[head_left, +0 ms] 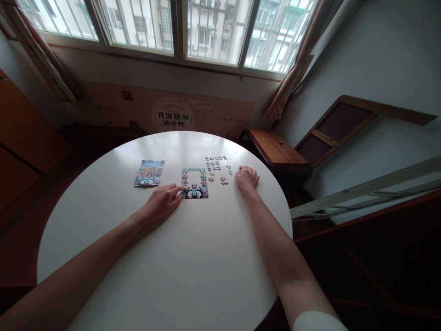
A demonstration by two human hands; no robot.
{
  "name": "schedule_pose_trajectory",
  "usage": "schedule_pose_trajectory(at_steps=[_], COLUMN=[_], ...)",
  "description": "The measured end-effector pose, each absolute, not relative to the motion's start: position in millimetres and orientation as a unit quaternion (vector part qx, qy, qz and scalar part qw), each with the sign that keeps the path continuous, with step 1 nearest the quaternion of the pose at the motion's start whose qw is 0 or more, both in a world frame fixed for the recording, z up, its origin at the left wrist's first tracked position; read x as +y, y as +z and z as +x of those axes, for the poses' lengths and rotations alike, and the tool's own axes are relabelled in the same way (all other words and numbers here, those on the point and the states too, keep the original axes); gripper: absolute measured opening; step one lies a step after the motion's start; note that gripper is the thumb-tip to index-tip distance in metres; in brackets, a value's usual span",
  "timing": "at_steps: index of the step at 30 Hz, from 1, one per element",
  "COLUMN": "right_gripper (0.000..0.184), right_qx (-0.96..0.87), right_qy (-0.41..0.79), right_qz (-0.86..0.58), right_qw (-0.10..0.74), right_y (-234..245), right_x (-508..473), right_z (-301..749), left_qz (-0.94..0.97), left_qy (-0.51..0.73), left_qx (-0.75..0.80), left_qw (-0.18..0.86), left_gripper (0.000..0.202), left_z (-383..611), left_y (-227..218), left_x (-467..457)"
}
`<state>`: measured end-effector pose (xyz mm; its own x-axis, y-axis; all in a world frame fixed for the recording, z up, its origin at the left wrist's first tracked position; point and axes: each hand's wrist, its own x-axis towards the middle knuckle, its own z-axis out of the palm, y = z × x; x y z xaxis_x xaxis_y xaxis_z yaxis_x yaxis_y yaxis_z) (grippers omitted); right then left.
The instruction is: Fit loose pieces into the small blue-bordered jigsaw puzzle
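Observation:
A small jigsaw puzzle [195, 193] lies on the white round table, its border and lower part filled in and a pale gap in its upper middle. My left hand [164, 198] reaches in from the left, index finger stretched onto the puzzle's left side and the other fingers bent. Loose puzzle pieces [213, 168] are spread to the right of the puzzle. Beyond them my right hand [247, 177] rests on the table with its fingers curled in; its palm is hidden. A colourful printed packet [149, 173] lies flat to the left of the puzzle.
The round table [165, 276] stands below a barred window [213, 32]. A wooden stool or bench [272, 145] is past its far right edge. Printed cardboard [220, 108] leans along the wall under the window, and a curtain [289, 87] hangs at the right.

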<state>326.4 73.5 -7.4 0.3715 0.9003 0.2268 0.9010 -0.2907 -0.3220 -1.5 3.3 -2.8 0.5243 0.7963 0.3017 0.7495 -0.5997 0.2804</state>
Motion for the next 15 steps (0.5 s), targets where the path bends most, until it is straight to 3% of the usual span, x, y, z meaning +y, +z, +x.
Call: schedule_pose_trajectory(at_steps=[15], right_gripper=[0.041], right_qx=[-0.548], right_qy=[0.017], right_qz=[-0.799], right_qw=[0.247], right_y=[5.8], right_x=[69.9], right_z=[326.0], left_qz=[0.869], left_qy=[0.196], left_qx=[0.451], left_qw=[0.059], left_gripper=[0.032], left_z=[1.4], left_y=[1.3], left_x=[1.2])
